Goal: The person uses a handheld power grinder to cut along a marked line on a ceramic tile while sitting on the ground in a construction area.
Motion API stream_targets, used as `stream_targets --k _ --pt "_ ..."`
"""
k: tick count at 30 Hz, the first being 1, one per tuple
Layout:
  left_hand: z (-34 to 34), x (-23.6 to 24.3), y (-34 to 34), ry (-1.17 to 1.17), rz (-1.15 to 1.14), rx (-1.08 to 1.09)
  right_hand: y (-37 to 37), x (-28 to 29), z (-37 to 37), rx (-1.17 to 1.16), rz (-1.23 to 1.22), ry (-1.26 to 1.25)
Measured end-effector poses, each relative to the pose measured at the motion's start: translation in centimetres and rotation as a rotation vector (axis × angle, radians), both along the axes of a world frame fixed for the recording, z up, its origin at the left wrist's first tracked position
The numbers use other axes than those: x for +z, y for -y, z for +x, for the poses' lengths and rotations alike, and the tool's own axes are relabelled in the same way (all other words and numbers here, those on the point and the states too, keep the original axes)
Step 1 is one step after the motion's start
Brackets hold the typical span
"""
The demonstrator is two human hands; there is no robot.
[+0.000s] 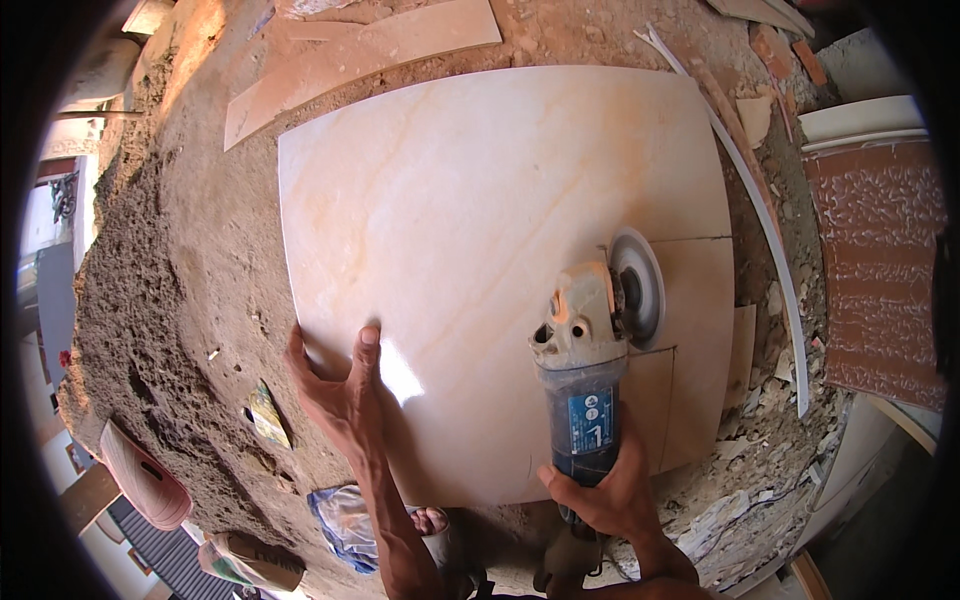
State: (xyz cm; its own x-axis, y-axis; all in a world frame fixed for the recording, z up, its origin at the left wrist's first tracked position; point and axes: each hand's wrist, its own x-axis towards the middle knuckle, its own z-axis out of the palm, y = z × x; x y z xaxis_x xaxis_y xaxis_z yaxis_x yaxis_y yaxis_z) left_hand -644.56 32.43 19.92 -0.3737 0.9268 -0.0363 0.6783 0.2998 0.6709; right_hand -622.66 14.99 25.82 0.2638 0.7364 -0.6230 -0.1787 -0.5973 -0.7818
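A large cream tile [470, 230] with faint orange veins lies flat on the sandy ground. My left hand [340, 385] presses on its near left edge, thumb on the tile face, fingers spread at the rim. My right hand [600, 490] grips the blue body of an angle grinder [585, 360]. Its dusty grey head and round disc [640, 285] sit on the tile's right part, beside thin cut lines [700, 240] that mark off a rectangle at the right edge.
A long tile strip [350, 60] lies at the back. A white curved trim strip [770, 230] and rubble run along the right, beside a red patterned slab [880, 260]. A mound of dirt [160, 280] rises at left. A blue plastic bag [345, 520] lies near my feet.
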Motion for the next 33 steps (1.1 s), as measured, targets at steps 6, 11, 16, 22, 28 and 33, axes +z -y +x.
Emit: stream_targets --k 6,11,16,22,28,33 --pt "0.24 0.01 0.0 0.012 0.018 0.004 -0.4 -0.01 -0.02 -0.003 0.032 0.034" --pt "0.21 0.12 -0.04 0.062 0.038 -0.012 -0.45 0.1 -0.04 -0.005 0.014 0.028" --pt "0.73 0.31 0.02 0.134 0.052 0.01 -0.39 0.04 -0.03 0.0 0.0 0.009" --pt "0.69 0.26 -0.01 0.095 0.045 0.008 -0.33 -0.18 -0.04 -0.001 0.003 0.026" --pt "-0.01 -0.08 -0.02 0.059 0.036 -0.009 -0.69 0.02 -0.05 -0.004 0.012 0.018" --pt "0.02 0.07 -0.05 0.075 0.027 -0.008 -0.62 -0.01 0.0 0.003 0.013 0.014"
